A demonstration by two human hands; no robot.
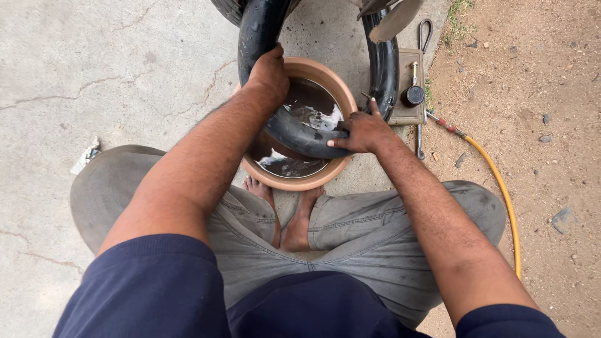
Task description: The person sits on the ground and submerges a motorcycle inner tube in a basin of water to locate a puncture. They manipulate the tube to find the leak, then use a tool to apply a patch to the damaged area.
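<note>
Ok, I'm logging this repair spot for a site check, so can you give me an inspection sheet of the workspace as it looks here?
Surface: cracked concrete floor, with sandy dirt ground on the right.
Job's things: black rubber inner tube dipped into a terracotta-coloured water basin; the water looks dark.
Clutter: flat box with a small black round container on it, metal tools beside it, a scrap of litter at left.
Grippers: left hand grips the tube at the basin's far rim; right hand presses the tube at the near right rim.
Cables: yellow hose runs across the dirt.
Surroundings: bare feet under the basin; a little grass at top.
</note>
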